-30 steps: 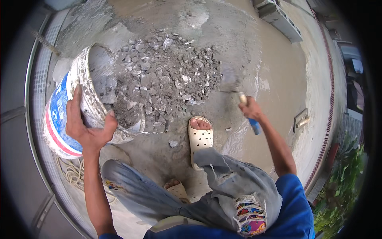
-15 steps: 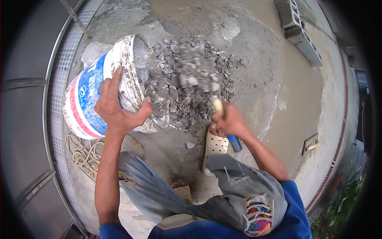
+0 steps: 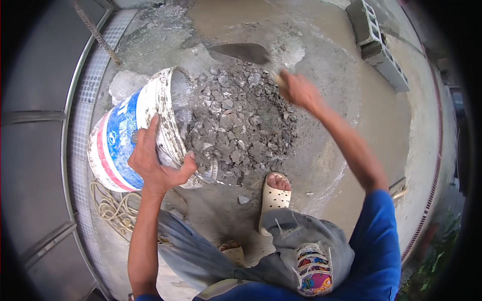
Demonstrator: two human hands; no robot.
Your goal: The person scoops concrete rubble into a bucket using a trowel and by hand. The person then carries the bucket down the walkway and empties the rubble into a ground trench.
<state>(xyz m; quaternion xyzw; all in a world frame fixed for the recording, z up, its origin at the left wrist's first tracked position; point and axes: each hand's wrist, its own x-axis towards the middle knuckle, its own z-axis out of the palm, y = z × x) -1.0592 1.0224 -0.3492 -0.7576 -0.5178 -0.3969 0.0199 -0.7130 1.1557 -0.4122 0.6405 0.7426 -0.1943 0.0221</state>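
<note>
Gray conc. floor [image 3: 216, 203] w/ wet-looking brown area [image 3: 384, 125]; dk metal panels [image 3: 37, 80] L, dotted strip [image 3: 83, 118] alongside; hollow blocks [image 3: 385, 67] upper R.

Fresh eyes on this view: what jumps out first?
The tipped white bucket with blue and red bands, left of centre, its mouth toward the grey rubble pile in the middle; the left hand is spread against its side near the rim. Then the trowel in the right hand, its dark blade showing at the pile's far edge.
</note>
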